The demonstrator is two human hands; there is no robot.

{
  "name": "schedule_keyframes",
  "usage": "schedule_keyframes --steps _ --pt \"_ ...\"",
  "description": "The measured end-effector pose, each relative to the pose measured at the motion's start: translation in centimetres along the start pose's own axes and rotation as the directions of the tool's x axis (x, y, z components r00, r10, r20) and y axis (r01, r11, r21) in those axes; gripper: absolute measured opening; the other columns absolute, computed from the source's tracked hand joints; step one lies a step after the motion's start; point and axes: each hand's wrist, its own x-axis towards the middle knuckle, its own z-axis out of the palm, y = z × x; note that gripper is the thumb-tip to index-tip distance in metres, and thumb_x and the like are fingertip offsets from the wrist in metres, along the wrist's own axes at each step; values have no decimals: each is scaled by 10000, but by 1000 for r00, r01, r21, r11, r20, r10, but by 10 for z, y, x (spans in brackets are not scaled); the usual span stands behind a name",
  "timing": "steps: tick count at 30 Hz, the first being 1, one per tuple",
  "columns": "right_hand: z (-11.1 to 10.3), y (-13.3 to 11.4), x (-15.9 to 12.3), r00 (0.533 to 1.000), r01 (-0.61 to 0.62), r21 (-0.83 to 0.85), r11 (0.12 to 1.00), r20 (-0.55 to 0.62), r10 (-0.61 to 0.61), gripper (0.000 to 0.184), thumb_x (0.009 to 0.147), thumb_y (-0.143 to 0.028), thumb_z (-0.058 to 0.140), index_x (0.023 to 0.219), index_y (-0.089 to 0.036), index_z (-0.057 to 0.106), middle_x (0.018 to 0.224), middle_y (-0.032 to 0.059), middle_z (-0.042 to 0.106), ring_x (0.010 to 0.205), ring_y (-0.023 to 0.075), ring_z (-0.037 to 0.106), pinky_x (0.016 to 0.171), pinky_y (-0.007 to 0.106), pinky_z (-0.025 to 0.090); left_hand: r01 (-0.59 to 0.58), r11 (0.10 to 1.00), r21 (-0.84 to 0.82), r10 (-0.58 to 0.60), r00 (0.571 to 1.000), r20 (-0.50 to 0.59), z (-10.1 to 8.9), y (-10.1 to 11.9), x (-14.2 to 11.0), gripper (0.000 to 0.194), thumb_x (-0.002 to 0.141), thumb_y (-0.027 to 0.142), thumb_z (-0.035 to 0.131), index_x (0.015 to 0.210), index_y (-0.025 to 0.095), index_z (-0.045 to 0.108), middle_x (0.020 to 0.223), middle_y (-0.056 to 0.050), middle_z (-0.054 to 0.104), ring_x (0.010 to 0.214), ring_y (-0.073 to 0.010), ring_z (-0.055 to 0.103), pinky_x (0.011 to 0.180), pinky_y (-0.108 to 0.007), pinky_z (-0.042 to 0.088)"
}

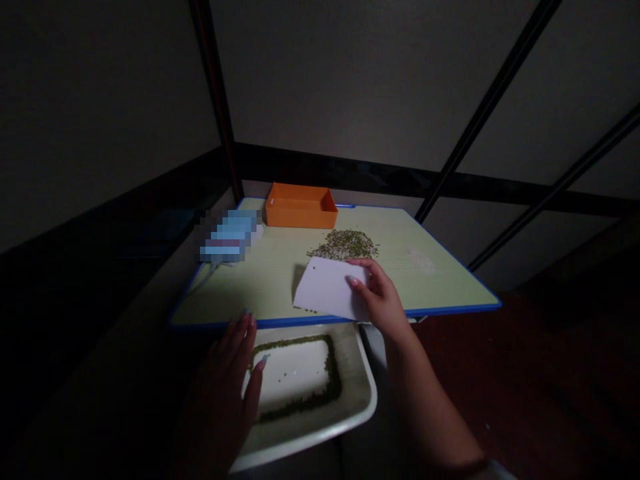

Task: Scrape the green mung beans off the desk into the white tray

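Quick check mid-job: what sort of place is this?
Probably a dim indoor work corner; home or workshop, I can't tell. A table stands by a panelled wall, with small green bits spread on it and a white tub below its near edge.

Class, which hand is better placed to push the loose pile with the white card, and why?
Probably the right hand: it holds the white card near the pile; the left hand is open by the tub.

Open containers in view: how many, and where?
2: an orange box at the back of the table, and a white tub below the table's near edge. The dark surroundings may hide others.
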Motion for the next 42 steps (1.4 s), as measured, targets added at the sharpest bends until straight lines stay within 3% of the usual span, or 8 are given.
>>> schedule_keyframes --steps 13,18,21,28,33,35,38,42 --pt "-9 -3 -1 990 -70 109 992 132 55 239 807 -312 676 1037 -264 630 953 4 638 819 174 570 697 291 458 -49 994 100 53 998 -35 -2 2 3 671 905 371 395 1501 190 148 1389 -111 569 1271 -235 548 942 -397 530" --pt "-5 1 -1 999 -38 151 988 -20 41 237 826 -315 668 1055 -273 621 1015 12 645 867 184 584 751 312 466 -32 996 88 35 999 -28 -2 3 1 658 907 362 389 1500 202 154 1392 -105 570 1283 -224 539 957 -392 522" --pt "4 0 0 999 8 96 995 -48 -3 221 835 -294 661 1051 -269 624 1059 22 648 966 202 583 852 342 457 -12 997 72 14 1000 -22 -2 4 0 668 901 351 416 1500 212 153 1404 -101 559 1298 -222 523 979 -391 511" --pt "22 -8 4 991 72 109 991 103 -84 214 842 -238 643 1053 -276 640 1076 12 663 1031 201 587 933 359 439 28 999 26 -29 999 34 -2 4 -2 690 893 339 434 1503 247 124 1452 -85 509 1342 -223 472 1013 -405 493" --pt "12 -10 3 980 41 124 991 188 -64 208 845 -247 641 1050 -279 654 1081 4 676 1013 193 598 894 341 456 18 1000 26 -18 1000 14 2 1 -3 682 900 354 407 1506 249 111 1441 -87 524 1321 -222 501 997 -408 501" --pt "-1 -12 2 989 38 113 993 137 -54 214 835 -266 655 1048 -279 657 1062 8 670 966 193 602 838 328 471 18 1000 16 -18 1000 2 5 0 -4 677 901 366 401 1506 254 120 1448 -83 519 1323 -224 501 1002 -415 498" --pt "-25 -15 1 997 11 56 998 -81 -7 305 829 -305 660 1131 -286 620 1010 19 656 829 188 594 729 319 479 33 999 -24 -33 999 -6 10 -4 -7 671 896 383 399 1504 254 148 1480 -81 484 1351 -236 470 1035 -432 476" --pt "-58 -9 2 905 28 -178 984 -413 -100 362 826 -311 634 1181 -261 586 1104 57 631 880 210 583 790 363 471 75 992 -104 -73 997 18 19 -10 -11 649 896 368 376 1501 294 154 1537 -47 410 1406 -234 396 1088 -446 437"
